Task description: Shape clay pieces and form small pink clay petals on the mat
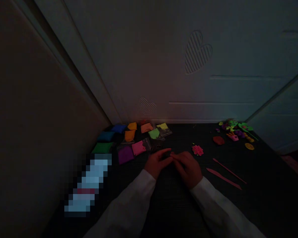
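The scene is very dim. My left hand (157, 163) and my right hand (188, 168) meet over a dark mat (169, 201), fingertips pinched together around something small and dark that I cannot make out. Both arms wear white sleeves. A small pink clay flower (197, 150) lies just beyond my right hand. Two thin pink modelling tools (224, 175) lie to the right of it.
Several coloured clay packets (132, 138) lie in rows at the far left of the mat. Finished clay shapes (234, 132) and a red lump (218, 140) sit at the far right. A white panelled wall (196, 66) with heart cut-outs stands behind. A blurred object (89, 185) lies left.
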The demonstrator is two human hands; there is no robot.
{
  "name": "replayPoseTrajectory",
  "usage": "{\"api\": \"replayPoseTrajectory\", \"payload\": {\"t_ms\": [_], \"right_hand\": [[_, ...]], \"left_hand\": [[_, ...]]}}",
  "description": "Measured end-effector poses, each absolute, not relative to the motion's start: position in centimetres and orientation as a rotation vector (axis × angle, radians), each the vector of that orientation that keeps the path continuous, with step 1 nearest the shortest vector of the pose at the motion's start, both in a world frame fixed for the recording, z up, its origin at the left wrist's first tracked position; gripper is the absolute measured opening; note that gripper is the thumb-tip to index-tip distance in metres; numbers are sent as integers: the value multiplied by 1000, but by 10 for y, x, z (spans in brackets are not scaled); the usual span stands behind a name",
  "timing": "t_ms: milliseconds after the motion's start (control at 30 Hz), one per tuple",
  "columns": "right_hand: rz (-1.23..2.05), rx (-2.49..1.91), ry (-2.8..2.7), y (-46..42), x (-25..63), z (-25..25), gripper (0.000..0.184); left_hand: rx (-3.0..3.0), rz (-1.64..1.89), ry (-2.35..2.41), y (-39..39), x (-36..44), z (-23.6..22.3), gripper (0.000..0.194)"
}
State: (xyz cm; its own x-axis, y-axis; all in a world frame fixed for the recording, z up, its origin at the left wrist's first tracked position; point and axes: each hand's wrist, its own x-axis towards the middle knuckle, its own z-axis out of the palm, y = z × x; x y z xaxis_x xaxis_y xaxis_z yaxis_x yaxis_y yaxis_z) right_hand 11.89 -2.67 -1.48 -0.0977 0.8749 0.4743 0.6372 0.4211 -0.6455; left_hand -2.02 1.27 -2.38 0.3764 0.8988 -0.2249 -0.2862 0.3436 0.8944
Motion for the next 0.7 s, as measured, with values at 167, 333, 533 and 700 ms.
{"api": "replayPoseTrajectory", "payload": {"t_ms": [167,333,533,700], "right_hand": [[405,-1327,-1808,-30,119,-10,29],[431,-1331,-1712,-29,120,-8,22],[444,-1343,-1730,-29,118,-9,21],[421,-1296,-1857,-29,115,-13,27]], "left_hand": [[761,948,780,13,-18,-25,30],[720,948,792,13,-21,-23,28],[690,975,901,17,-22,-26,30],[651,1031,789,13,-17,-24,38]]}}
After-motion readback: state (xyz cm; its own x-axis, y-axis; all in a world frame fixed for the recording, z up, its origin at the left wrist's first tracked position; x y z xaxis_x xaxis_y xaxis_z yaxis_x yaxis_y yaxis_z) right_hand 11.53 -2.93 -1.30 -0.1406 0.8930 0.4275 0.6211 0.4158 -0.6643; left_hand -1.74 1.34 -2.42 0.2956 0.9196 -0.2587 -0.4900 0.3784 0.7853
